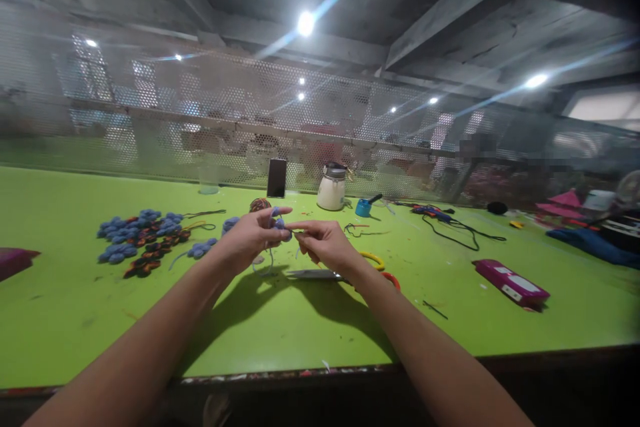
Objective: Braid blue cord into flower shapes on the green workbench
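My left hand (pixel 250 238) is closed around a small piece of blue crochet work (pixel 278 223), with a strand of blue yarn (pixel 271 259) hanging below it. Against that piece, my right hand (pixel 324 243) is pinched, its index finger stretched toward the left fingertips. Whatever thin thing sits in the right fingers is too small to make out. Scissors (pixel 314 274) with yellow and orange handles lie under the right wrist. Left of my hands are a cluster of blue crochet flowers (pixel 117 230) and dark orange-and-black ones (pixel 150 257). A multicoloured yarn ball (pixel 260 204) sits just behind my left hand.
Along the back of the green table (pixel 280 340) stand a glass (pixel 209 179), a phone (pixel 277 177), a white jug (pixel 331 189) and a blue pot (pixel 363 207). A blue glue gun (pixel 434 213) with its cord and a purple box (pixel 511 283) are on the right.
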